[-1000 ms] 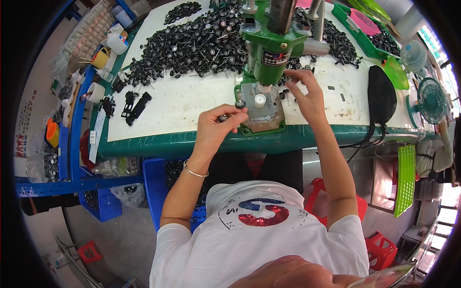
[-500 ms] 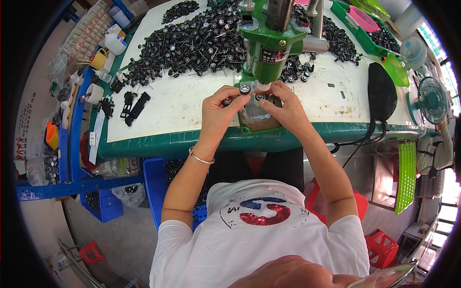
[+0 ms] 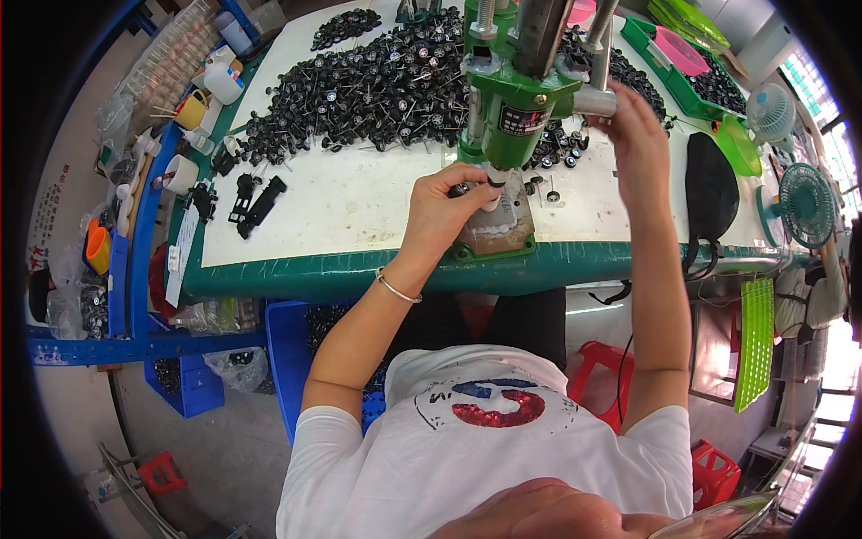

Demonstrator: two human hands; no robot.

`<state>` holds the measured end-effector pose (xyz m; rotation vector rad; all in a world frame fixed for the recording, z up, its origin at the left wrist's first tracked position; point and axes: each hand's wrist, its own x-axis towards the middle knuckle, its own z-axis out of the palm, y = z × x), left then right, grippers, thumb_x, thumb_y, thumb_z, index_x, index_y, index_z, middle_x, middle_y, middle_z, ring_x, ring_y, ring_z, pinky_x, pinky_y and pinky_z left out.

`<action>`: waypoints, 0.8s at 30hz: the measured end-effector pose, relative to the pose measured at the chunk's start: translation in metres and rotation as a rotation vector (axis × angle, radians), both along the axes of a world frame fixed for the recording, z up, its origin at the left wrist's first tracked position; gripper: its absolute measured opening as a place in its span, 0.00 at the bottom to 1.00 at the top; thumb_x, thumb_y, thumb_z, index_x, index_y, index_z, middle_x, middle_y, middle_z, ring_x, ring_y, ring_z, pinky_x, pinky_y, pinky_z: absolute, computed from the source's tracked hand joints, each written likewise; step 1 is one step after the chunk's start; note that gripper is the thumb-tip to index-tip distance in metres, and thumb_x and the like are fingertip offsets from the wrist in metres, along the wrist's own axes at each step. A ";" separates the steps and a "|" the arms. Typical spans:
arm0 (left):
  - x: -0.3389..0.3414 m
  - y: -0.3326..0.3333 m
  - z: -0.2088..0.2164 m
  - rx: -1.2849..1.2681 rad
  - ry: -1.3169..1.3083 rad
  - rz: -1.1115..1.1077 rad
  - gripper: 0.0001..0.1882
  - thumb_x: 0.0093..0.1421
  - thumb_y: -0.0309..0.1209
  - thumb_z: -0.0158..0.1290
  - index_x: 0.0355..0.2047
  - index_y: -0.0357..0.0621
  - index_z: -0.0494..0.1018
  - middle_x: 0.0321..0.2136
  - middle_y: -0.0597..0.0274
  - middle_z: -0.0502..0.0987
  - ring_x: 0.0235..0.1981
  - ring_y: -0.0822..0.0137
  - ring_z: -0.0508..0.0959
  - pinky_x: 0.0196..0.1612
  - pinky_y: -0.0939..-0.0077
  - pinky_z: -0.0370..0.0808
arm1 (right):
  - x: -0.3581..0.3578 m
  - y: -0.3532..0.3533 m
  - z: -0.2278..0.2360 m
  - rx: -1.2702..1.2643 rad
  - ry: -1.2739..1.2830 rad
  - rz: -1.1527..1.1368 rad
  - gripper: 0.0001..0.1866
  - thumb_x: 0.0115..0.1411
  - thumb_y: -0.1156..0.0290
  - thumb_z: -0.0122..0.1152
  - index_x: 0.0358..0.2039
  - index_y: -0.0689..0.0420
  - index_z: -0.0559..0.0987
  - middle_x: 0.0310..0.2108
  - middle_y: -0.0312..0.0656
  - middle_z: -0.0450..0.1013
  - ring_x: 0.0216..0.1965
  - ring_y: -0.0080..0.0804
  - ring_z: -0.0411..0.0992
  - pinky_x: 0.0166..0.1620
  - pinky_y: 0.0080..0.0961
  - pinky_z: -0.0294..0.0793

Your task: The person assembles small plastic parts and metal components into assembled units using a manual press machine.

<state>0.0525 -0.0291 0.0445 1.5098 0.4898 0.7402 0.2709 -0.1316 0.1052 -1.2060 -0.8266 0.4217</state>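
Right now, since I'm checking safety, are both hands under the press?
No: the right hand is out to the side, beside the grey bar of the green press.

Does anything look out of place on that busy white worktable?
Slightly: a few small black wheels lie just right of the green metal press, apart from the large heap of black wheels, so they look stray. Nothing looks clearly damaged.
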 end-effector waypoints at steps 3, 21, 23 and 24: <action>0.001 0.001 0.001 -0.141 -0.040 -0.011 0.06 0.51 0.21 0.60 0.31 0.32 0.79 0.28 0.65 0.77 0.26 0.76 0.76 0.33 0.84 0.71 | 0.005 0.026 0.043 0.126 0.065 0.026 0.15 0.65 0.64 0.48 0.43 0.61 0.76 0.32 0.35 0.73 0.31 0.22 0.70 0.41 0.21 0.69; 0.004 0.014 -0.010 0.008 -0.137 -0.093 0.05 0.53 0.24 0.61 0.29 0.36 0.79 0.28 0.67 0.78 0.30 0.78 0.75 0.34 0.86 0.68 | -0.010 0.067 0.149 0.249 0.468 0.366 0.14 0.60 0.59 0.60 0.30 0.58 0.75 0.16 0.24 0.60 0.12 0.12 0.55 0.14 0.12 0.49; 0.007 0.014 -0.009 0.019 -0.131 -0.075 0.05 0.52 0.25 0.62 0.29 0.36 0.79 0.27 0.66 0.77 0.29 0.78 0.74 0.34 0.86 0.68 | -0.020 0.058 0.150 0.211 0.871 0.761 0.14 0.60 0.59 0.60 0.31 0.58 0.75 0.16 0.23 0.60 0.12 0.11 0.54 0.13 0.12 0.47; 0.007 0.014 -0.010 0.017 -0.128 -0.078 0.05 0.52 0.25 0.62 0.29 0.36 0.79 0.27 0.66 0.77 0.29 0.78 0.74 0.34 0.86 0.68 | -0.036 0.062 0.146 0.280 0.414 0.331 0.14 0.60 0.59 0.59 0.31 0.58 0.75 0.16 0.23 0.59 0.11 0.10 0.52 0.13 0.11 0.46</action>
